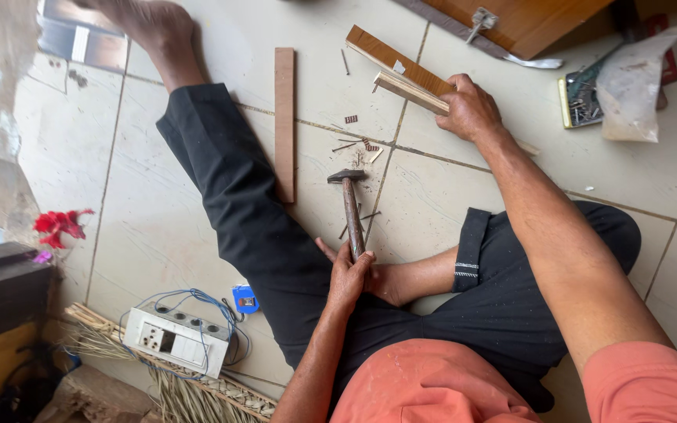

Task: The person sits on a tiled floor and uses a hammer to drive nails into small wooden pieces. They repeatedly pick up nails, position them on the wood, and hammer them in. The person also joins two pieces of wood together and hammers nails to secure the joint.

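Observation:
I sit on a tiled floor with my left leg stretched out. My left hand (pixel 348 274) grips the wooden handle of a hammer (pixel 351 205) whose metal head rests on the floor. My right hand (pixel 470 108) presses down on a pale wooden strip (pixel 409 90) that lies across a brown wooden piece (pixel 385 56). Several small nails (pixel 358 145) lie scattered on the tiles between the hammer head and the strips.
A long brown wooden strip (pixel 284 117) lies beside my left leg. A white switch board with blue wires (pixel 178 337) and a blue tape measure (pixel 245 298) sit lower left. A box of nails (pixel 581 98), a plastic bag (pixel 635 82) and a wooden panel (pixel 519 19) lie at the top right.

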{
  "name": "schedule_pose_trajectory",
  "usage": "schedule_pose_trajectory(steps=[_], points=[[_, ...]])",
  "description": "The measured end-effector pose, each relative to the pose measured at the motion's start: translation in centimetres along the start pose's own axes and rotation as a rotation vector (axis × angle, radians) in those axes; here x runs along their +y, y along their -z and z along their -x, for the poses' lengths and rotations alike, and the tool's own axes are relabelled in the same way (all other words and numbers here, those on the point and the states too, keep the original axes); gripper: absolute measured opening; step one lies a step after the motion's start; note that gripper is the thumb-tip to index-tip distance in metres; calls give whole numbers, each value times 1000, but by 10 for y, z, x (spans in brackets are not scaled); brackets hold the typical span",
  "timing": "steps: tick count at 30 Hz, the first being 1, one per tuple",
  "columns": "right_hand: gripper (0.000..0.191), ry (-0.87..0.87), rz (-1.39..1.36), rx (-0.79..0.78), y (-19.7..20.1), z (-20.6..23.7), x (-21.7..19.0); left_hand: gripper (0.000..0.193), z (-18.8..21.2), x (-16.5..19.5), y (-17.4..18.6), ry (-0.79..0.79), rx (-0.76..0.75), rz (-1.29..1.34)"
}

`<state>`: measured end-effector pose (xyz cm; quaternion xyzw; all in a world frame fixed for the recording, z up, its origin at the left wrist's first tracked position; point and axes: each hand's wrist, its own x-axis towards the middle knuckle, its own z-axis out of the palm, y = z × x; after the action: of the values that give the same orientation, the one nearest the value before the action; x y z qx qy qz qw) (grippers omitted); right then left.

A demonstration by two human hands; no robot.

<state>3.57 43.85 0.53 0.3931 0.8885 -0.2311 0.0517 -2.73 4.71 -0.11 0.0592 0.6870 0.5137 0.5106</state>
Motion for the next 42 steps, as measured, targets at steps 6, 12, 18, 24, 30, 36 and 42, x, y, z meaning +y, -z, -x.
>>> schedule_pose_trajectory(steps=[6, 12, 18, 24, 30, 36, 42], points=[[39, 105, -637, 220, 32, 69, 20, 66, 31, 23, -12, -561, 222, -800], [32, 251, -1611, 239, 34, 170, 2, 57, 22, 62, -57, -608, -10, -576], [52, -121, -1851, 256, -22, 236, 9, 55, -1, 40, -114, -44, -378, -63], [54, -331, -1890, 358, -83, 258, 31, 47, -4, 6, -139, -44, -347, 25], [56, -545, -1686, 496, -94, 268, 53, 45, -30, 29, -136, -253, -386, -592], [52, -520, -1882, 430, -83, 276, 59, 48, -69, 77, -157, -521, -219, -909], [57, -519, -1967, 348, -73, 261, 50, 58, -62, 83, -140, -840, -9, -877]])
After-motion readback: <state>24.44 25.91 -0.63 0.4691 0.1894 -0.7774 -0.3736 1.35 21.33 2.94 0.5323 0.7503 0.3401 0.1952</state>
